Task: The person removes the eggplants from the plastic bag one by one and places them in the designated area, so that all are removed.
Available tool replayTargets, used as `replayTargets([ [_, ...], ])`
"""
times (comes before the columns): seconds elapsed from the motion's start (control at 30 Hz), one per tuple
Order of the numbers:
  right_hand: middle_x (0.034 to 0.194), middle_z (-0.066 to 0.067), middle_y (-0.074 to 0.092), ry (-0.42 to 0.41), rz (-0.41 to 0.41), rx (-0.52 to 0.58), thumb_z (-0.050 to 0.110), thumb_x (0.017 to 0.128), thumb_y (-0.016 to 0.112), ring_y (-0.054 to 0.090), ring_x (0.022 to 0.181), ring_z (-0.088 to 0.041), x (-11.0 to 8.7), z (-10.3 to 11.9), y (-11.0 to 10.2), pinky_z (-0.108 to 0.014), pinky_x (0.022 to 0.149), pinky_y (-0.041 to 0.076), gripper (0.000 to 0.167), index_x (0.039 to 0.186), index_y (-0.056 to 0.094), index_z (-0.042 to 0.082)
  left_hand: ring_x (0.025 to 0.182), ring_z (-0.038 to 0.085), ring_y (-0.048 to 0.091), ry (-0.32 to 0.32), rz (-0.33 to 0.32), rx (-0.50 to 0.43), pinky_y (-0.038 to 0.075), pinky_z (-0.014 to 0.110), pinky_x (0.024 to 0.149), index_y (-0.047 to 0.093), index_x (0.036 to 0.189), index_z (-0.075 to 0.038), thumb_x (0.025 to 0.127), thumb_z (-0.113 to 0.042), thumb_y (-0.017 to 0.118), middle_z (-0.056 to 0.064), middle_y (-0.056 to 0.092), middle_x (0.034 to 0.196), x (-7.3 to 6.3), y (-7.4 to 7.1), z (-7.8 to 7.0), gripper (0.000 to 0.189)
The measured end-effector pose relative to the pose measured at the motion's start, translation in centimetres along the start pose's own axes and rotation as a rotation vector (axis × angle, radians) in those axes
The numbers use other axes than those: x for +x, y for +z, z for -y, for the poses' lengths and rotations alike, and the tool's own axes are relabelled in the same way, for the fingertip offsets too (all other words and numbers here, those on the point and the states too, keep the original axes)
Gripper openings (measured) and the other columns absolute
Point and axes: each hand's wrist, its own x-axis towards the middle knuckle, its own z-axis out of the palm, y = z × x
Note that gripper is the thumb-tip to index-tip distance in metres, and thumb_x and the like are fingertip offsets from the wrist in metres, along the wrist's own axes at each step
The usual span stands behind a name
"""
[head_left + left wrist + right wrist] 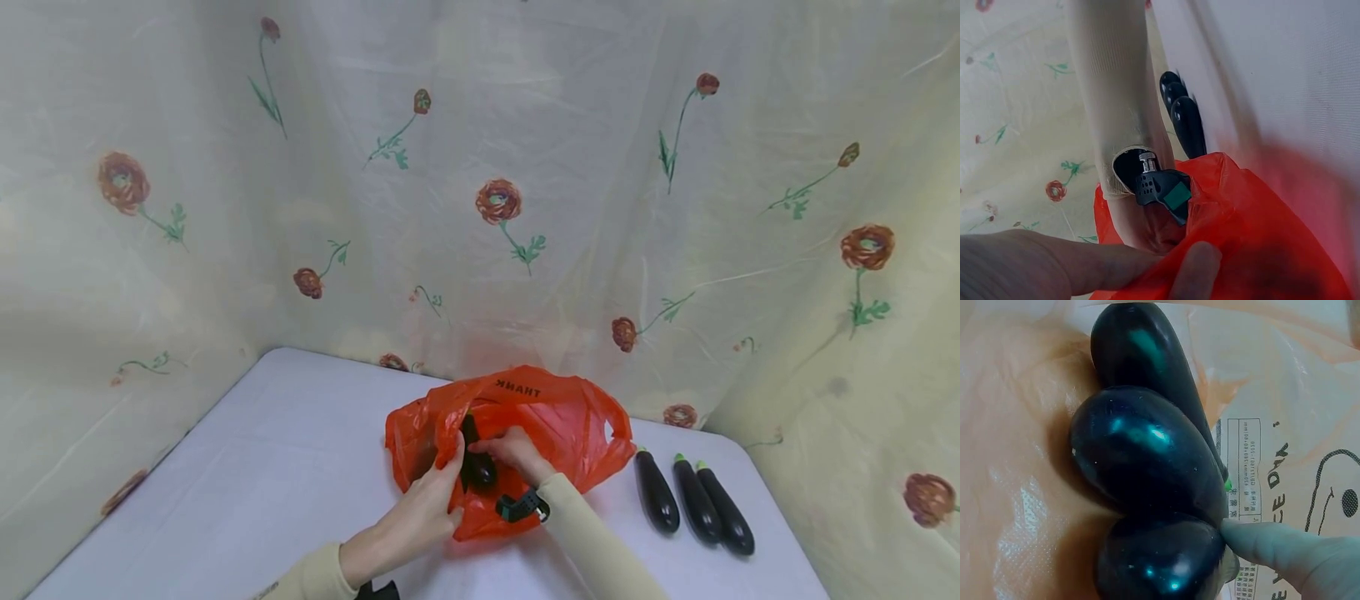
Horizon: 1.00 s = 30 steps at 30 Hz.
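Observation:
A red plastic bag [558, 417] with dark lettering lies on the table, its mouth towards me. At the left side of that mouth my left hand [427, 504] pinches the bag's film, thumb and fingers also visible at the red edge in the left wrist view. My right hand [517, 452] reaches inside the bag among glossy dark eggplants. In the right wrist view three lie side by side: a far eggplant [1141, 347], a middle eggplant [1141, 447] and a near eggplant [1160, 559]. One right finger [1272, 547] touches where the latter two meet; the other fingers are hidden.
Three more eggplants lie on the table right of the bag: a left one [657, 492], a middle one [697, 500] and a right one [726, 510]. A flowered curtain [585, 167] hangs behind and around the white table [285, 450].

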Motion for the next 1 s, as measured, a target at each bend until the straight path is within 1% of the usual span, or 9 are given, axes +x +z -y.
replayTargets([
  [0.13, 0.068, 0.001, 0.054, 0.01, -0.005, -0.015, 0.023, 0.083, 0.074, 0.054, 0.071, -0.017, 0.0, -0.1, 0.04, -0.026, 0.067, 0.046, 0.029, 0.102, 0.069, 0.0, 0.098, 0.023, 0.058, 0.008, -0.008, 0.02, 0.053, 0.043, 0.091, 0.004, 0.155, -0.004, 0.082, 0.001, 0.065, 0.025, 0.037, 0.148, -0.08, 0.11, 0.06, 0.095],
  [0.23, 0.072, 0.001, 0.057, 0.005, -0.007, -0.021, 0.023, 0.083, 0.075, 0.055, 0.072, -0.018, -0.04, -0.07, 0.05, -0.026, 0.068, 0.047, 0.03, 0.102, 0.069, 0.001, 0.108, 0.027, 0.058, 0.013, -0.013, 0.024, 0.05, 0.047, 0.095, 0.005, 0.155, -0.004, 0.082, 0.001, 0.065, 0.025, 0.036, 0.148, -0.09, 0.13, 0.08, 0.095],
  [0.3, 0.074, 0.0, 0.058, -0.001, -0.003, -0.016, 0.023, 0.083, 0.075, 0.056, 0.073, -0.018, -0.1, -0.05, 0.05, -0.027, 0.07, 0.049, 0.031, 0.104, 0.069, 0.001, 0.106, 0.025, 0.058, 0.016, -0.016, 0.025, 0.051, 0.046, 0.094, 0.005, 0.155, -0.003, 0.082, 0.001, 0.065, 0.025, 0.037, 0.148, -0.1, 0.13, 0.09, 0.094],
  [0.47, 0.086, -0.004, 0.066, -0.025, 0.008, -0.013, 0.023, 0.083, 0.075, 0.059, 0.079, -0.019, -0.32, -0.14, 0.28, -0.036, 0.08, 0.054, 0.036, 0.109, 0.067, 0.0, 0.09, 0.018, 0.057, 0.017, -0.012, 0.01, 0.056, 0.036, 0.083, 0.005, 0.155, -0.003, 0.082, 0.003, 0.065, 0.025, 0.039, 0.147, -0.19, 0.2, 0.15, 0.094],
  [0.5, 0.09, -0.005, 0.068, -0.032, 0.012, -0.01, 0.023, 0.083, 0.075, 0.06, 0.08, -0.019, -0.36, -0.17, 0.35, -0.039, 0.083, 0.054, 0.036, 0.11, 0.067, 0.0, 0.088, 0.018, 0.057, 0.018, -0.012, 0.009, 0.056, 0.034, 0.081, 0.005, 0.155, -0.003, 0.081, 0.003, 0.065, 0.025, 0.039, 0.146, -0.22, 0.22, 0.16, 0.095],
  [0.6, 0.094, -0.007, 0.069, -0.053, 0.011, -0.019, 0.022, 0.082, 0.075, 0.061, 0.081, -0.019, -0.34, -0.23, 0.5, -0.04, 0.084, 0.055, 0.036, 0.11, 0.067, 0.001, 0.089, 0.019, 0.057, 0.012, -0.007, -0.004, 0.056, 0.033, 0.079, 0.005, 0.155, -0.003, 0.081, 0.004, 0.065, 0.025, 0.038, 0.147, -0.25, 0.28, 0.17, 0.095],
  [0.67, 0.096, -0.007, 0.069, -0.056, 0.01, -0.022, 0.022, 0.082, 0.075, 0.061, 0.082, -0.019, -0.35, -0.2, 0.48, -0.04, 0.085, 0.055, 0.036, 0.111, 0.067, 0.001, 0.091, 0.019, 0.057, 0.013, -0.011, -0.001, 0.056, 0.034, 0.081, 0.005, 0.155, -0.003, 0.082, 0.004, 0.065, 0.024, 0.039, 0.147, -0.26, 0.26, 0.17, 0.095],
  [0.83, 0.094, -0.005, 0.069, -0.019, 0.002, -0.05, 0.024, 0.081, 0.076, 0.061, 0.082, -0.019, -0.25, -0.08, 0.23, -0.04, 0.086, 0.054, 0.037, 0.109, 0.067, 0.001, 0.096, 0.021, 0.058, 0.029, -0.03, 0.029, 0.054, 0.041, 0.088, 0.006, 0.154, -0.002, 0.082, 0.002, 0.065, 0.025, 0.041, 0.145, -0.19, 0.17, 0.14, 0.093],
  [1.0, 0.084, -0.003, 0.065, 0.01, -0.005, -0.069, 0.026, 0.082, 0.075, 0.059, 0.079, -0.019, -0.15, -0.01, -0.12, -0.034, 0.079, 0.053, 0.033, 0.104, 0.069, 0.002, 0.101, 0.024, 0.059, 0.017, -0.021, 0.024, 0.052, 0.045, 0.093, 0.005, 0.155, -0.004, 0.082, 0.001, 0.065, 0.025, 0.038, 0.148, -0.06, 0.1, 0.04, 0.094],
])
